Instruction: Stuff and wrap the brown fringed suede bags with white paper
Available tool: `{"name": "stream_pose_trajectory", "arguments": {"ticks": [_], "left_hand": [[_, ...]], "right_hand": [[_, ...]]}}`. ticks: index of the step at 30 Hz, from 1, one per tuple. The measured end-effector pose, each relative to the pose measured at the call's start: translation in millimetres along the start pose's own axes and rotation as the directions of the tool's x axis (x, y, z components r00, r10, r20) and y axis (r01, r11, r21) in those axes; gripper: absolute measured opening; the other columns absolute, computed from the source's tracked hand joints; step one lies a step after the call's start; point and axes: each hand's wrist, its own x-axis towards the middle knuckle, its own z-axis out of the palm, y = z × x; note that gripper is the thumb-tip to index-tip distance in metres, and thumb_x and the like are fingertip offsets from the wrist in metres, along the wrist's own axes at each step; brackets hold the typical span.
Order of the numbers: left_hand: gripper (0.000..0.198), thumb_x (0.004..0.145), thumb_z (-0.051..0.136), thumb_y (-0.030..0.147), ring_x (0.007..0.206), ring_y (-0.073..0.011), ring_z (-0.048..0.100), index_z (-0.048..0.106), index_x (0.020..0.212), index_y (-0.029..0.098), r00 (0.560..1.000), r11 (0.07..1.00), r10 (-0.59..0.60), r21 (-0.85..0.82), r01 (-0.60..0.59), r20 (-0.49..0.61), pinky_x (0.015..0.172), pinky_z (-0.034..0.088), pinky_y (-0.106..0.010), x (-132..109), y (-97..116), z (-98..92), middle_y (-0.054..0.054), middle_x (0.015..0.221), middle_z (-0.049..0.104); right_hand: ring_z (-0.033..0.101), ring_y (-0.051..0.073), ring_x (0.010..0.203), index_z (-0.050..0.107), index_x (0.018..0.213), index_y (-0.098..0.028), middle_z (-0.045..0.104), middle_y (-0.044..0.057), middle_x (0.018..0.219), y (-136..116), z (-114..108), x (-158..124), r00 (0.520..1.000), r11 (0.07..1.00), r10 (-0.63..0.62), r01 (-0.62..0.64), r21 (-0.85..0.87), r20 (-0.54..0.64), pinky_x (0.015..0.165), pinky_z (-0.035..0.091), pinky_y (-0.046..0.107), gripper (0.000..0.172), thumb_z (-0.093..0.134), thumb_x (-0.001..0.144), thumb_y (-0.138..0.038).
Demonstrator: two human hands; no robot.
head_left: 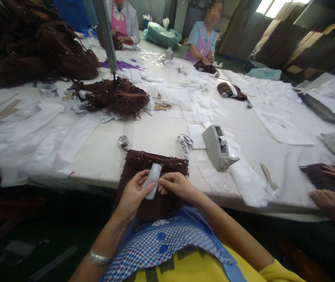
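A dark brown fringed bag (155, 209) lies over the table's front edge, against the blue checked apron. Wrapped hardware (185, 141) sits at its top right corner, and another wrapped piece (123, 141) at the top left. My left hand (136, 192) is closed on a white strip (153, 181), thumb on top, held over the bag's front. Just right of the strip, my right hand (174, 186) has its fingertips pinched together near the strip's edge; whatever they hold is too small to make out.
A grey tape dispenser (214, 147) stands right of the bag. Brown bags (117, 96) and white wrapping sheets (44, 129) cover the far and left table. Another person's hands (334, 199) rest on a brown piece at the right edge. Two people work across the table.
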Motion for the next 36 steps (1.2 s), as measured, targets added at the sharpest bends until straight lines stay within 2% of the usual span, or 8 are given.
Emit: {"name": "stream_pose_trajectory", "arguments": {"ticks": [3, 10, 17, 20, 24, 28, 31, 36], "left_hand": [[0.057, 0.074, 0.08, 0.03, 0.108, -0.0226, 0.066, 0.056, 0.124, 0.018, 1.0, 1.0, -0.018, -0.001, 0.018, -0.001, 0.088, 0.053, -0.03, 1.2, 0.3, -1.9, -0.01, 0.118, 0.07], [0.059, 0.072, 0.081, 0.03, 0.105, -0.0241, 0.067, 0.055, 0.124, 0.018, 0.999, 0.999, -0.033, 0.022, 0.033, 0.004, 0.084, 0.056, -0.031, 0.9, 5.1, 3.4, -0.011, 0.119, 0.069], [0.057, 0.071, 0.082, 0.031, 0.112, -0.0264, 0.065, 0.057, 0.12, 0.018, 1.0, 0.998, -0.003, 0.069, 0.004, -0.029, 0.089, 0.054, -0.034, 1.3, 8.3, 8.6, -0.011, 0.12, 0.068], [0.056, 0.071, 0.082, 0.031, 0.114, -0.0257, 0.063, 0.057, 0.119, 0.018, 0.999, 0.998, 0.002, 0.067, 0.002, -0.052, 0.091, 0.053, -0.032, 2.7, 5.0, 10.5, -0.011, 0.121, 0.068], [0.058, 0.073, 0.081, 0.031, 0.109, -0.0236, 0.066, 0.054, 0.122, 0.019, 0.997, 0.999, -0.036, 0.022, 0.037, -0.061, 0.087, 0.054, -0.03, 2.8, 2.4, 12.5, -0.011, 0.119, 0.069], [0.061, 0.073, 0.081, 0.033, 0.104, -0.0247, 0.068, 0.054, 0.125, 0.017, 0.994, 0.996, -0.087, 0.009, 0.088, -0.063, 0.085, 0.056, -0.032, 1.3, 3.4, 15.1, -0.012, 0.116, 0.07], [0.06, 0.071, 0.083, 0.033, 0.108, -0.0265, 0.067, 0.058, 0.122, 0.015, 0.991, 0.996, -0.087, 0.011, 0.089, -0.098, 0.088, 0.055, -0.034, 0.9, 2.6, 19.5, -0.013, 0.116, 0.07], [0.058, 0.071, 0.082, 0.034, 0.104, -0.0244, 0.068, 0.06, 0.121, 0.015, 0.989, 0.999, -0.048, -0.027, 0.045, -0.138, 0.09, 0.054, -0.034, 13.2, 4.2, 36.0, -0.013, 0.116, 0.071]], "right_hand": [[0.066, 0.012, 0.065, 0.067, 0.084, -0.015, 0.07, 0.003, 0.073, 2.0, 0.7, -4.0, 0.999, 0.999, -0.043, 0.044, -0.026, 0.007, 0.065, 0.053, 0.024, 0.033, 0.062, 0.087, -0.048], [0.063, 0.012, 0.064, 0.068, 0.075, -0.017, 0.069, 0.001, 0.069, -7.1, 14.8, -6.3, 0.94, 0.836, -0.286, 0.151, -0.527, -0.185, 0.063, 0.045, 0.021, 0.02, 0.054, 0.088, -0.013], [0.061, 0.013, 0.045, 0.071, 0.086, -0.017, 0.06, -0.003, 0.051, -0.8, 22.5, 6.3, 0.969, 0.947, -0.101, 0.025, -0.321, -0.224, 0.045, 0.045, 0.019, 0.024, 0.047, 0.091, -0.015], [0.063, 0.013, 0.049, 0.072, 0.09, -0.018, 0.063, -0.002, 0.055, -4.7, 17.1, 0.9, 0.961, 0.918, -0.173, 0.077, -0.39, -0.217, 0.05, 0.048, 0.021, 0.024, 0.048, 0.092, -0.015], [0.07, 0.017, 0.082, 0.07, 0.104, -0.021, 0.073, 0.005, 0.092, -1.8, 1.1, -27.7, 0.82, 0.75, -0.469, 0.174, -0.638, -0.328, 0.081, 0.054, 0.029, 0.021, 0.051, 0.095, -0.019], [0.062, 0.025, 0.111, 0.061, 0.123, -0.021, 0.065, 0.011, 0.118, 26.7, -13.4, -57.9, 0.677, 0.678, -0.546, 0.012, -0.735, -0.493, 0.1, 0.049, 0.041, 0.03, 0.056, 0.094, -0.027], [0.057, 0.028, 0.119, 0.045, 0.143, -0.023, 0.054, 0.014, 0.135, 45.9, -17.6, -61.4, 0.682, 0.712, -0.476, -0.071, -0.698, -0.555, 0.103, 0.049, 0.047, 0.056, 0.061, 0.09, -0.032], [0.057, 0.023, 0.118, 0.044, 0.144, -0.026, 0.058, 0.01, 0.129, 39.2, -30.8, -27.4, 0.691, 0.793, -0.484, 0.087, -0.603, -0.537, 0.104, 0.049, 0.042, 0.063, 0.055, 0.083, -0.012]]}}
